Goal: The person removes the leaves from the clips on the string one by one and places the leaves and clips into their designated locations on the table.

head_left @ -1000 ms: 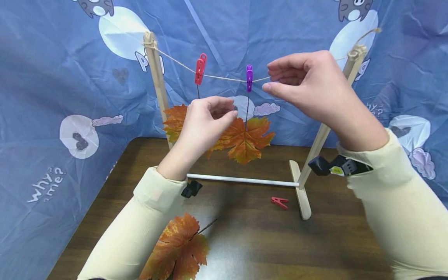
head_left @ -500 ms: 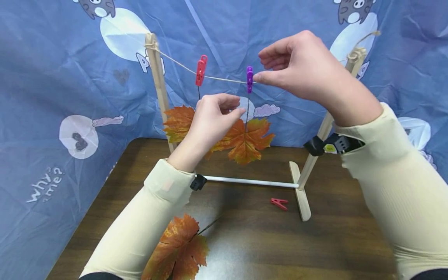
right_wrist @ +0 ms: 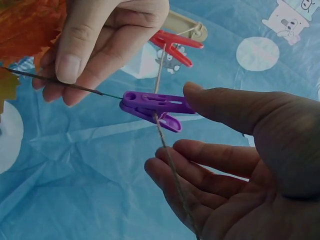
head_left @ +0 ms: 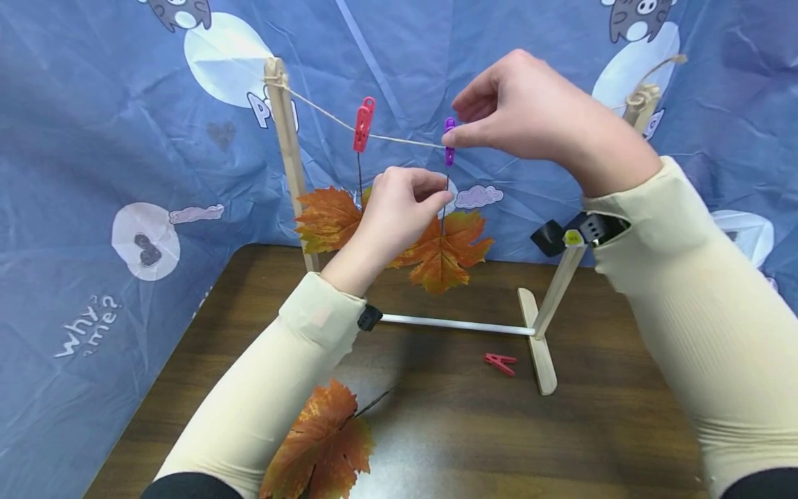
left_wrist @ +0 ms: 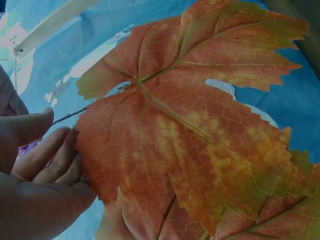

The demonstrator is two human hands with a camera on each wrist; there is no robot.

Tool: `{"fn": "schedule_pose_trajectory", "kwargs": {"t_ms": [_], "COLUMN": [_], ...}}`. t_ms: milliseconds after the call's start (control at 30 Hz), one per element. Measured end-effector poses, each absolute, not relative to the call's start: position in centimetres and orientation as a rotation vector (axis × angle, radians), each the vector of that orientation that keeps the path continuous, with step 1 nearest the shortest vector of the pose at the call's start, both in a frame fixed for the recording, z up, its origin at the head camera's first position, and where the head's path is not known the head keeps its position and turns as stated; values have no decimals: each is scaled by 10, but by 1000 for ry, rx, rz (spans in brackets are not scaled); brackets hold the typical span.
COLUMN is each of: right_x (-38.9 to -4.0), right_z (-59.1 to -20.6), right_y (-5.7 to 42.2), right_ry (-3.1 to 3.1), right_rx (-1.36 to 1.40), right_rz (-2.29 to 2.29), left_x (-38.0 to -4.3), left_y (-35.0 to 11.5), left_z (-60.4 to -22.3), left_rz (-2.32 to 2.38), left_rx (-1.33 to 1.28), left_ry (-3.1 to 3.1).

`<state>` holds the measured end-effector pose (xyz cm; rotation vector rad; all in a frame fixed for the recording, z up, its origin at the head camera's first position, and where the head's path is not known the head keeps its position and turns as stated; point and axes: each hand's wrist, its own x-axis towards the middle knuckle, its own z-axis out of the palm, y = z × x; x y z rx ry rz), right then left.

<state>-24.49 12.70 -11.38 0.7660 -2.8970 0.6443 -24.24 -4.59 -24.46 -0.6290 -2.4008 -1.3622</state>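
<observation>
In the head view, the purple peg (head_left: 449, 157) sits on the line (head_left: 408, 142) with a leaf (head_left: 444, 253) hanging below it; the right hand (head_left: 526, 107) is at the peg and the left hand (head_left: 405, 204) is below and left of it. The red peg (head_left: 361, 128) is left of the purple peg; on the tabletop (head_left: 461, 430), far below, lie a loose peg (head_left: 501, 362) and a loose leaf (head_left: 327, 443). In the left wrist view, the left hand's fingers look relaxed around the stem (left_wrist: 70, 115), thumb tip at it, with a gap to the fingertips; a light pinch there would likely steady the leaf without bending it. In the right wrist view, the right hand's thumb touches one arm of the purple peg, its other fingers spread well below, not gripping; bringing them against the opposite arm and squeezing evenly should work the peg without tugging the line.
</observation>
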Motion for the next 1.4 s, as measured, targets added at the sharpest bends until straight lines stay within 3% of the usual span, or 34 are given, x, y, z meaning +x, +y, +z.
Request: {"fn": "schedule_pose_trajectory", "kwargs": {"t_ms": [633, 1400], "right_x": [-251, -249], "right_z": [-121, -123], "right_y": [124, 130], "right_ry": [-2843, -2763], "right_rx": [863, 685], "right_rz": [554, 628], "left_x": [-246, -244], "left_y": [-42, -38], "left_z": [-246, -247], "left_rz": [-1254, -1223], "left_rx": [-662, -693], "left_ry": [-2359, -2376]}}
